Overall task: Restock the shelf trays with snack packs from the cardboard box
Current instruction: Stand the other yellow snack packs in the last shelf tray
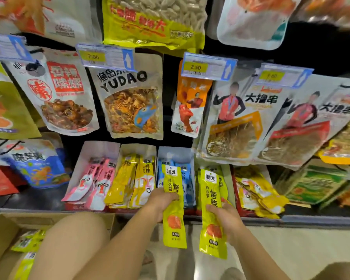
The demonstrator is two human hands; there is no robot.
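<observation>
Head view, down toward shelf trays [117, 150]

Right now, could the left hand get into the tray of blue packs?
Probably yes: the left hand, gripping a yellow pack, is right at the open front of the blue-pack tray, with nothing between them.

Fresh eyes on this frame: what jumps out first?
Dead centre, the left hand and right hand each grip a long yellow-green snack pack, the left pack and right pack, held upright before the shelf trays. Above hang big pouches such as the YUDAO pouch, under blue price tags. Lower left, the cardboard box holds more yellow packs.
</observation>
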